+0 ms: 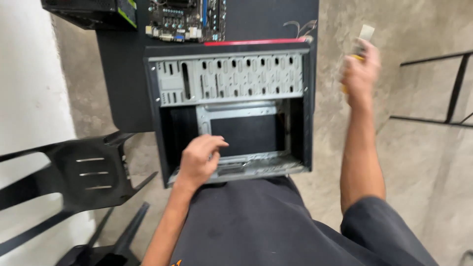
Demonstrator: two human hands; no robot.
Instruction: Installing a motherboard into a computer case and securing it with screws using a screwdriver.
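**Head view: our two hands at an open computer case**

Head camera looks straight down on an empty black computer case [231, 108], lying open on its side at the near edge of a dark table [123, 93] and pressed against our lap. Its inside shows a grey metal panel with rows of slots across the top and a dark hollow below.

Our left hand [199, 160] rests on the lower inner edge of the case, fingers loosely curled and spread, holding nothing.

Our right hand [360, 71] is raised in the air to the right of the case, well apart from it. It is closed around a tool with a yellow handle [355, 58]; a pale tip sticks out above the fist. The hand is blurred, so we cannot tell what kind of tool it is.

Beyond the case, at the far end of the table, lies a circuit board [186, 19], and a black box [91, 12] sits at the far left corner. A black plastic chair [84, 172] stands to our left on the concrete floor [423, 162].
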